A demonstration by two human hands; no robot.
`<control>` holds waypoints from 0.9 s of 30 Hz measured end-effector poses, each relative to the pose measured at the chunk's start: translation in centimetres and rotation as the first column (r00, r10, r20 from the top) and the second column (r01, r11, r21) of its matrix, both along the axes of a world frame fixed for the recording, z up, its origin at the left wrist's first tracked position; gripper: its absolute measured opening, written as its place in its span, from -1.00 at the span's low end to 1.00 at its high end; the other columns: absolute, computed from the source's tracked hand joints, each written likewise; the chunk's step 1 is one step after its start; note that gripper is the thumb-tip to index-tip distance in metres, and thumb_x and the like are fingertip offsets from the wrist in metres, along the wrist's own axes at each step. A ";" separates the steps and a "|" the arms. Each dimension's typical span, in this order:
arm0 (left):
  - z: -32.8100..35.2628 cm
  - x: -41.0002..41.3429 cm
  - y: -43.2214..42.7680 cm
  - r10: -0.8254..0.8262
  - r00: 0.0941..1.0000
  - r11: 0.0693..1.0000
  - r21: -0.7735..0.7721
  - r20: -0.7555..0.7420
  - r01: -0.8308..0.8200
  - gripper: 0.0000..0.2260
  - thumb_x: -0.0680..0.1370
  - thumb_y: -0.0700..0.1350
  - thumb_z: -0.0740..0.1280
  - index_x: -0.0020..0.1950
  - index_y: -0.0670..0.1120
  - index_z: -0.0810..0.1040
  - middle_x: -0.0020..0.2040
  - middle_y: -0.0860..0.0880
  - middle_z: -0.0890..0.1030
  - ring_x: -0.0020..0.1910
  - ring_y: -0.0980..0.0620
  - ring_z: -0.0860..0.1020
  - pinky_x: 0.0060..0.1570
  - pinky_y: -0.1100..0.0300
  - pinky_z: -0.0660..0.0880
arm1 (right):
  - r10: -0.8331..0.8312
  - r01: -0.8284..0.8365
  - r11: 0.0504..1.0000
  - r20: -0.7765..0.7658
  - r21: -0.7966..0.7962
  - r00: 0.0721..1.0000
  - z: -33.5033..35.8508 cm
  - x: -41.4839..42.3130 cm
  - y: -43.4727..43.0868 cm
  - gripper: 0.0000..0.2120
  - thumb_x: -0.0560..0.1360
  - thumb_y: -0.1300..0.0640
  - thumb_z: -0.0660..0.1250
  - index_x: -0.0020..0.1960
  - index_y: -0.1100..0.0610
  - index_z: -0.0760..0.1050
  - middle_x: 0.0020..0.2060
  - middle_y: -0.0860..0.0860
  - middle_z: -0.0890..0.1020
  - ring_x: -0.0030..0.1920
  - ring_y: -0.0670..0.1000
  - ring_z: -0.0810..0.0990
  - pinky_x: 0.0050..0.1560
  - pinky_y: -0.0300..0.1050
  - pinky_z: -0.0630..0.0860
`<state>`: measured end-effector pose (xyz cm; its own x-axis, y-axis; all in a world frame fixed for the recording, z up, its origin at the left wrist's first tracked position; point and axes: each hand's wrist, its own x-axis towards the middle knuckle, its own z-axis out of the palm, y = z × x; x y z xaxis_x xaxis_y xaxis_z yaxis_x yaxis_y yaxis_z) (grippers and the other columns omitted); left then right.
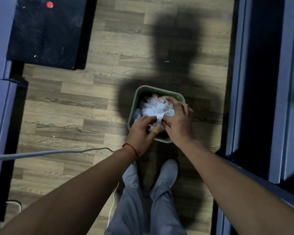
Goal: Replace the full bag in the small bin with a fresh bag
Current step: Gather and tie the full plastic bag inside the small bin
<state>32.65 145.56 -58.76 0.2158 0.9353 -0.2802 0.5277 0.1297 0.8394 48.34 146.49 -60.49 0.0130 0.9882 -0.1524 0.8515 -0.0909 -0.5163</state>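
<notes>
A small square green bin [139, 92] stands on the wood floor just in front of my feet. Inside it is a full white plastic bag [153, 107] with crumpled rubbish showing through. My left hand [141, 131] pinches the bag's gathered top at the bin's near side. My right hand [178, 121] grips the same bunched plastic from the right, fingers spread over the bag. The two hands meet at the twisted neck of the bag. No fresh bag is in view.
A grey cable [49, 153] runs across the floor at the left. A dark mat or box [46, 31] with a red dot lies at the top left. Grey cabinets [261, 82] line the right side, more grey furniture the left. My grey shoes [166, 172] stand behind the bin.
</notes>
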 end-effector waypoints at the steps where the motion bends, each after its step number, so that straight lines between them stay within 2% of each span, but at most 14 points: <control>1: 0.0 0.1 0.1 0.033 0.999 0.999 -0.011 0.010 -0.033 -0.74 0.54 -0.11 0.36 0.20 -0.16 0.56 0.08 -0.06 0.56 0.04 -0.01 0.58 0.02 0.23 0.55 | 0.053 -0.053 0.999 0.035 0.013 0.998 -0.3 -0.1 0.1 -0.67 0.45 0.03 0.29 0.18 0.07 0.57 0.42 -0.04 0.35 0.36 0.06 0.30 0.27 -0.24 0.14; 3: 0.2 0.3 0.6 0.099 0.995 0.995 -0.023 0.021 -0.098 -0.75 0.54 -0.14 0.36 0.19 -0.18 0.56 0.06 -0.02 0.51 0.04 0.03 0.55 -0.02 0.42 0.48 | 0.190 -0.197 0.977 0.084 0.081 0.978 -0.5 -0.2 0.0 -0.81 0.47 0.11 0.32 0.02 0.14 0.63 0.45 0.01 0.34 0.40 0.11 0.32 0.32 -0.08 0.24; 4: 0.2 0.3 0.9 0.104 0.995 0.995 -0.015 0.013 -0.103 -0.76 0.54 -0.12 0.35 0.17 -0.18 0.56 0.06 -0.01 0.50 0.04 0.03 0.54 -0.02 0.41 0.47 | 0.251 -0.265 0.956 0.118 0.126 0.961 -0.4 -0.3 -0.2 -0.85 0.47 0.14 0.34 -0.04 0.16 0.64 0.45 0.03 0.34 0.40 0.14 0.34 0.32 0.00 0.30; 7: 0.1 0.1 1.4 0.051 0.999 0.999 0.000 -0.001 -0.051 -0.75 0.50 -0.11 0.33 0.14 -0.16 0.57 0.07 -0.05 0.52 0.07 0.02 0.54 0.09 0.18 0.49 | 0.286 -0.317 0.928 0.167 0.198 0.944 0.2 0.1 0.0 -0.83 0.49 0.12 0.33 0.00 0.12 0.66 0.43 0.03 0.37 0.35 0.15 0.40 0.26 0.09 0.36; 9: 0.1 0.2 1.4 0.008 1.000 1.000 0.002 -0.017 -0.008 -0.72 0.50 -0.17 0.35 0.21 -0.17 0.55 0.15 -0.09 0.50 0.15 0.01 0.51 0.15 0.16 0.46 | 0.296 -0.326 0.924 0.163 0.202 0.941 0.6 0.6 0.4 -0.80 0.50 0.10 0.30 0.06 0.09 0.63 0.45 0.02 0.33 0.34 0.17 0.42 0.23 0.14 0.38; 12: 0.2 0.2 1.8 -0.007 0.999 0.999 0.032 -0.036 0.008 -0.66 0.50 -0.17 0.38 0.27 -0.18 0.53 0.23 -0.12 0.45 0.23 0.03 0.45 0.20 0.25 0.38 | 0.416 -0.438 0.890 0.162 0.129 0.895 0.6 0.9 0.8 -0.75 0.51 0.12 0.31 0.18 0.04 0.56 0.52 0.04 0.21 0.43 0.20 0.31 0.35 0.17 0.31; 15: 0.0 -0.1 2.6 0.043 0.999 0.998 0.040 -0.018 -0.042 -0.70 0.49 -0.24 0.38 0.22 -0.19 0.56 0.24 -0.14 0.45 0.24 0.02 0.44 0.24 0.23 0.37 | 0.482 -0.490 0.872 0.146 0.017 0.864 0.5 1.0 0.9 -0.61 0.48 0.16 0.37 0.29 -0.04 0.47 0.57 0.03 0.02 0.51 0.19 0.10 0.46 0.12 0.09; 17: -0.1 -0.2 3.0 0.040 0.999 0.999 0.025 -0.002 -0.040 -0.70 0.50 -0.26 0.35 0.23 -0.19 0.56 0.26 -0.14 0.45 0.26 0.01 0.43 0.28 0.14 0.41 | 0.462 -0.462 0.886 0.121 -0.026 0.879 0.5 1.2 1.0 -0.58 0.49 0.14 0.34 0.33 -0.09 0.44 0.57 0.00 -0.09 0.54 0.17 -0.01 0.47 0.08 0.01; 20: -0.2 0.2 2.9 0.027 0.998 0.998 -0.055 0.061 -0.023 -0.68 0.53 -0.14 0.33 0.27 -0.15 0.54 0.34 -0.13 0.38 0.32 -0.01 0.41 0.26 0.00 0.48 | 0.394 -0.389 0.907 -0.001 -0.165 0.919 0.2 1.3 1.3 -0.48 0.47 0.04 0.39 0.40 -0.12 0.36 0.55 -0.06 -0.24 0.55 0.12 -0.17 0.50 0.12 0.01; 23: -0.2 0.7 2.9 0.034 0.998 0.997 -0.077 0.061 -0.029 -0.72 0.54 -0.08 0.34 0.21 -0.15 0.59 0.43 -0.15 0.30 0.40 -0.02 0.35 0.29 0.04 0.46 | 0.354 -0.383 0.883 -0.151 -0.271 0.923 -0.2 0.7 1.8 -0.24 0.43 -0.16 0.39 0.53 -0.18 0.11 0.53 -0.12 -0.30 0.52 -0.02 -0.33 0.53 0.14 -0.07; 25: 0.2 0.7 3.2 0.080 0.995 0.996 -0.054 0.057 -0.077 -0.72 0.56 -0.07 0.31 0.20 -0.15 0.60 0.43 -0.14 0.31 0.40 0.06 0.33 0.33 0.09 0.41 | 0.275 -0.329 0.911 -0.231 -0.247 0.933 -0.3 0.1 1.9 -0.22 0.42 -0.17 0.38 0.54 -0.12 0.10 0.54 -0.16 -0.26 0.51 -0.08 -0.29 0.53 0.16 -0.03; 27: 0.9 0.6 3.5 0.143 0.987 0.989 0.024 0.069 -0.145 -0.71 0.56 -0.04 0.25 0.17 -0.15 0.62 0.39 -0.11 0.38 0.32 0.23 0.36 0.33 0.26 0.36 | 0.191 -0.254 0.948 -0.295 -0.190 0.936 -0.3 -0.6 1.8 -0.23 0.44 -0.12 0.39 0.53 -0.14 0.08 0.55 -0.18 -0.17 0.54 -0.05 -0.20 0.52 0.17 0.02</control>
